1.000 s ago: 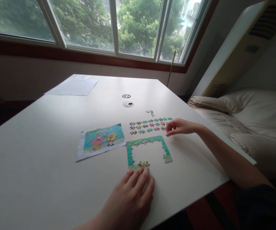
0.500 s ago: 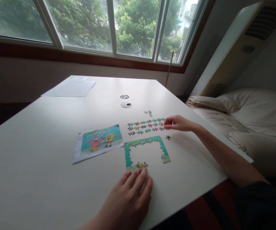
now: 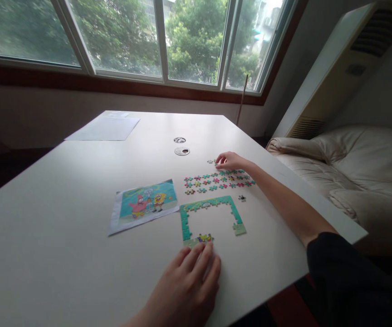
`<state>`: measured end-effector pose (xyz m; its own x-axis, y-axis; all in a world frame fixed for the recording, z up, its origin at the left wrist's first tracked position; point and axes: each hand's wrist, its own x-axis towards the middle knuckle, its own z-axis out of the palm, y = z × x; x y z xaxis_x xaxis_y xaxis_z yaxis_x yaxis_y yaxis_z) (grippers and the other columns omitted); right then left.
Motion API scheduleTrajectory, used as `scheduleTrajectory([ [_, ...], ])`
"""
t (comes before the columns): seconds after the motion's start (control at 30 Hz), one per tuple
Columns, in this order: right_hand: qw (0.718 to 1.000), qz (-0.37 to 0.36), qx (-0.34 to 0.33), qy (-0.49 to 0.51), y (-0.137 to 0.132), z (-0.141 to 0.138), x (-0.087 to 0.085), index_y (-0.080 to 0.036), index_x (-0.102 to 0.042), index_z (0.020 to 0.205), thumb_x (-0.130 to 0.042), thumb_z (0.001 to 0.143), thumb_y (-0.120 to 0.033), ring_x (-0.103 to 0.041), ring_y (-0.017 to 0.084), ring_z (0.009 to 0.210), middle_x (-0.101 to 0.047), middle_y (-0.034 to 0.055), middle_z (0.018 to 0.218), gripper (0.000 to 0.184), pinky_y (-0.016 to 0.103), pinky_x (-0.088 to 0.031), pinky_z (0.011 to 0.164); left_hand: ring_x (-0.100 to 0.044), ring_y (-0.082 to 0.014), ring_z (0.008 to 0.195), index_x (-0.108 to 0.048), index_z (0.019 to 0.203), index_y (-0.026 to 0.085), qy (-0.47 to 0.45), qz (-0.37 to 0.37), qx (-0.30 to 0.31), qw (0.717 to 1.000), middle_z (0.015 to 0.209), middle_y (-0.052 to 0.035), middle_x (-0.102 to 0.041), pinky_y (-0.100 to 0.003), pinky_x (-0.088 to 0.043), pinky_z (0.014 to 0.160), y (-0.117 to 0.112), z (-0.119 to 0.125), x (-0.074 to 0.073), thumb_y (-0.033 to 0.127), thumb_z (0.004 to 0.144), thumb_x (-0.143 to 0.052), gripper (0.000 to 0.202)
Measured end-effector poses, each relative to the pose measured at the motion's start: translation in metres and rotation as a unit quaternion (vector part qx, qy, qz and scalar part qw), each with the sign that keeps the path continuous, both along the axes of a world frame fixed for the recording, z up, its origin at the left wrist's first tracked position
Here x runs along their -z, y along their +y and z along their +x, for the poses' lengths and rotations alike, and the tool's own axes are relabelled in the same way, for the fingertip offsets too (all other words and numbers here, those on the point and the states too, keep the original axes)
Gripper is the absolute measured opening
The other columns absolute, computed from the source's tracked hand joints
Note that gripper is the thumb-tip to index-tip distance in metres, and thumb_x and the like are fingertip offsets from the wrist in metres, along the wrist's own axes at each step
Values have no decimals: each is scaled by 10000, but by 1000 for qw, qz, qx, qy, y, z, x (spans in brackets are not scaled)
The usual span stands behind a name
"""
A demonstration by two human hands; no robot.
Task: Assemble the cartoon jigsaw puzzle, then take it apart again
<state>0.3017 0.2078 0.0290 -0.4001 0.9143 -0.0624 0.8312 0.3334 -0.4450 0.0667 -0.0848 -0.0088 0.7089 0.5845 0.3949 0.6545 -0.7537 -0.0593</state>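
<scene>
My left hand [image 3: 191, 281] lies flat on the table, fingertips on the lower edge of a partly joined jigsaw border [image 3: 185, 225]. That border is teal on top and sides, pale green at the bottom, with a gap at the lower right. Farther back, my right hand [image 3: 230, 160] bends thumb and fingers together over a puzzle piece, mostly hidden by the fingertips. Just left of them lies a loose pale piece [image 3: 211, 161]. Rows of loose puzzle pieces [image 3: 213, 187] spread below that hand, and a dark-and-white piece [image 3: 242, 198] lies apart at the right.
A picture sheet [image 3: 148, 202] of cartoon figures lies left of the border. White paper [image 3: 104, 128] rests at the far left of the white table [image 3: 63, 236]. Two round inserts [image 3: 182, 151] sit in the tabletop. A cream sofa [image 3: 359, 181] stands beyond the right edge.
My right hand has moved up and left, from the right end of the rows to the small group of pieces behind them. My left hand stays at the border; the view has shifted slightly.
</scene>
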Motion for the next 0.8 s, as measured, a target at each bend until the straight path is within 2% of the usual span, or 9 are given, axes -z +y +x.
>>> scheduleTrajectory([
  [0.17, 998, -56, -18, 14, 6, 3, 2, -145, -664, 941, -751, 641, -373, -587, 129, 700, -666, 73, 890, 387, 219, -445, 590, -556, -228, 1059, -556, 1123, 194, -11, 2, 1, 1000, 1202, -78, -598, -347, -447, 855, 0, 1, -2, 235, 900, -433, 258],
  [0.3, 995, -91, -19, 28, 7, 2, -2, -147, -647, 939, -766, 627, -345, -569, 105, 628, -657, 67, 889, 388, 210, -438, 527, -561, -235, 1060, -559, 1118, 189, -4, -3, 3, 1000, 1202, -83, -599, -356, -458, 850, 0, 1, -4, 236, 904, -425, 256],
  [0.4, 994, -95, -12, 48, 6, -1, -5, -132, -630, 861, -776, 610, -290, -549, 97, 583, -654, 60, 829, 331, 213, -427, 498, -562, -243, 1066, -553, 1132, 181, 10, -4, 3, 1000, 1214, -91, -592, -367, -463, 853, 1, 1, -4, 215, 907, -409, 269],
  [0.5, 994, -70, -13, 87, -1, -1, -7, -124, -594, 804, -733, 662, -259, -558, 103, 621, -645, 51, 778, 240, 226, -447, 559, -570, -238, 1054, -560, 1123, 184, 1, 0, 5, 1000, 1199, -82, -606, -361, -470, 846, 1, 1, -3, 209, 900, -415, 267],
  [0.63, 985, -49, -38, 159, -33, 4, -8, -136, -565, 837, -660, 742, -314, -584, 106, 695, -644, 36, 783, 223, 229, -461, 624, -580, -236, 1038, -570, 1111, 186, -15, 8, 9, 1000, 1186, -74, -618, -362, -477, 832, 2, 1, -3, 213, 895, -412, 269],
  [0.73, 959, -91, -92, 253, -75, 8, -9, -133, -573, 839, -675, 729, -375, -585, 110, 654, -644, 34, 737, 284, 232, -455, 581, -586, -239, 1031, -579, 1103, 188, -23, 12, 8, 1000, 1178, -75, -624, -364, -478, 828, 2, 1, -2, 208, 892, -411, 270],
  [0.8, 951, -120, -117, 261, -106, 9, -10, -134, -592, 874, -674, 737, -379, -590, 114, 659, -652, 33, 741, 293, 234, -457, 586, -589, -242, 1028, -583, 1102, 187, -23, 11, 7, 1000, 1176, -77, -626, -368, -479, 827, 2, 1, -2, 200, 893, -402, 277],
])
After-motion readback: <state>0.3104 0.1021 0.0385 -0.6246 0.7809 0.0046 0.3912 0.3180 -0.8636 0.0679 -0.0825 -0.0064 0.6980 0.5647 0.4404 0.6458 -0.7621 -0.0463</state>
